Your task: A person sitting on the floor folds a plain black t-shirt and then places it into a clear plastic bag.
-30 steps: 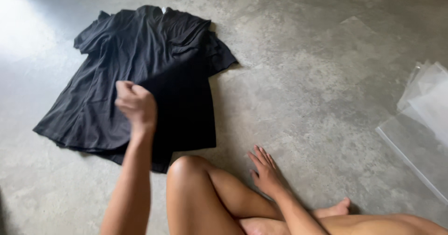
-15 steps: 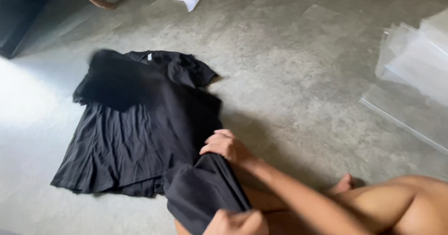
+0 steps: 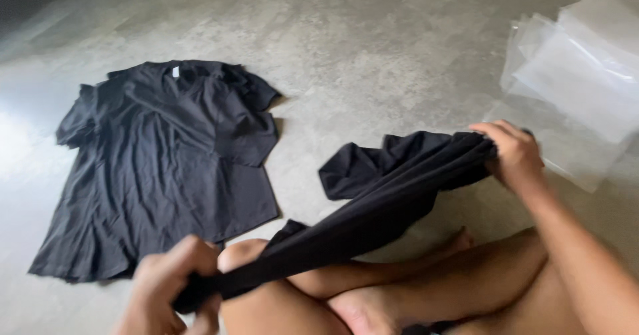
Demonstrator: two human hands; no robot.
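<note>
a black cloth garment [image 3: 379,202] is stretched above the bent legs, clenched by the left hand [image 3: 170,288] and right hand [image 3: 512,154]; its bunched ends are hidden inside both fists.

A stack of clear plastic bags [image 3: 579,75], flat and rectangular with a milky, glossy sheen, lies on the grey floor at the upper right, its edges fanned out unevenly. A small white neck label [image 3: 176,71], roughly square, sits inside the collar of the black T-shirt [image 3: 160,175] spread flat at the left.
</note>
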